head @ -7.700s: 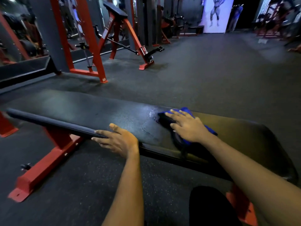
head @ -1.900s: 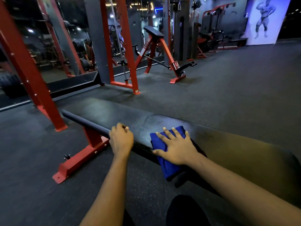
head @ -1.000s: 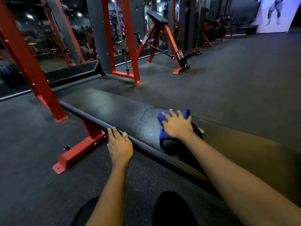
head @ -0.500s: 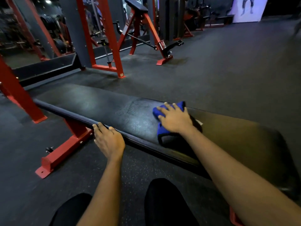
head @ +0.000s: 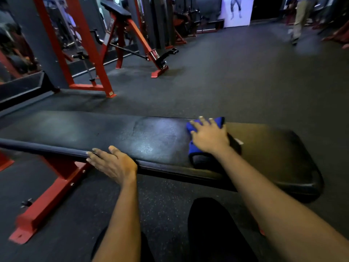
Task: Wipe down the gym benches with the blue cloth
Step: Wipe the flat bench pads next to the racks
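Long black padded desk (head: 154, 137) on a red steel frame (head: 52, 188). Long axis runs left-right across mid frame. Left end is cut by the frame's left edge; the rounded right end sits at mid right, slightly lower.

Folded blue cloth (head: 193, 149) lies on the pad, right of centre. Its long axis is crosswise to the desk, running top-to-bottom in frame. The far end pokes out past the fingertips at the pad's far edge. The near end is a rolled fold in shadow, just short of the near edge.

Right grip (head: 209, 138): flat on the cloth, fingers straight and slightly fanned, pointing to upper left. Palm down, pressing, not pinching.

Left grip (head: 113, 163): on the pad's near edge, left of centre and well apart from the cloth. Fingers are straight and together, laid along the edge pointing left, thumb on top of the pad. It holds nothing.

There's a pale sheen on the pad between the two grips.

Dark rubber floor (head: 226, 82) all around. Red rack upright (head: 88, 44) and a red-framed incline bench (head: 130, 35) are at upper left. A person's legs (head: 300, 17) show at upper right, blurred. The wearer's dark-clad knees (head: 213, 229) are at bottom centre.
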`<state>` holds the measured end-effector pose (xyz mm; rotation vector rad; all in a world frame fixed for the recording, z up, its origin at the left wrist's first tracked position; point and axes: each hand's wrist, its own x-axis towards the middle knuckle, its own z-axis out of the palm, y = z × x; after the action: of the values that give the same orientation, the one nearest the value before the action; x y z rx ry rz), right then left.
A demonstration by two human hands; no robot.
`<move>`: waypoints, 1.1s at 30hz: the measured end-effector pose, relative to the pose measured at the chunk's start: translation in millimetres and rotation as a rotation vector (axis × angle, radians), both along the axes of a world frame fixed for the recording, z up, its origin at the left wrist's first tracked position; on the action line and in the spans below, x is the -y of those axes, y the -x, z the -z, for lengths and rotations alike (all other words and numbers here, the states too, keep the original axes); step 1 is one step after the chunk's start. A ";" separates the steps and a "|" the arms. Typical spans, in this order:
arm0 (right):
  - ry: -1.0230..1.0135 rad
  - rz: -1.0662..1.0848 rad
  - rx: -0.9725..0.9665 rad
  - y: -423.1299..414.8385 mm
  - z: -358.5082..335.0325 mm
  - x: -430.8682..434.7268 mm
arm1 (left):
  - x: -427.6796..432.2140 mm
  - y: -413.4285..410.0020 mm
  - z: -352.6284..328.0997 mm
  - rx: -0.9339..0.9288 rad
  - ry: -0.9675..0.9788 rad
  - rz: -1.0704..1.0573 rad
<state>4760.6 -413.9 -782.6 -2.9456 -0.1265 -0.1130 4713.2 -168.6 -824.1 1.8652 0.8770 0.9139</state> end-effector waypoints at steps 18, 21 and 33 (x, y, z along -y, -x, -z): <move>0.020 -0.026 0.009 2.5 -2.6 -89.9 | -75.0 -24.4 -22.9 -0.007 0.114 -0.088; 0.052 -0.220 0.055 22.9 0.0 -120.4 | -96.4 -36.1 -25.3 -0.021 0.181 -0.096; 0.003 0.000 -0.010 -77.2 -4.0 -136.3 | -100.9 -42.0 -15.6 0.037 0.171 -0.098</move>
<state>4837.8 -277.5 -778.6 -2.9489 -0.1256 -0.0984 4755.1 -67.7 -808.5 1.6669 0.9991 0.9009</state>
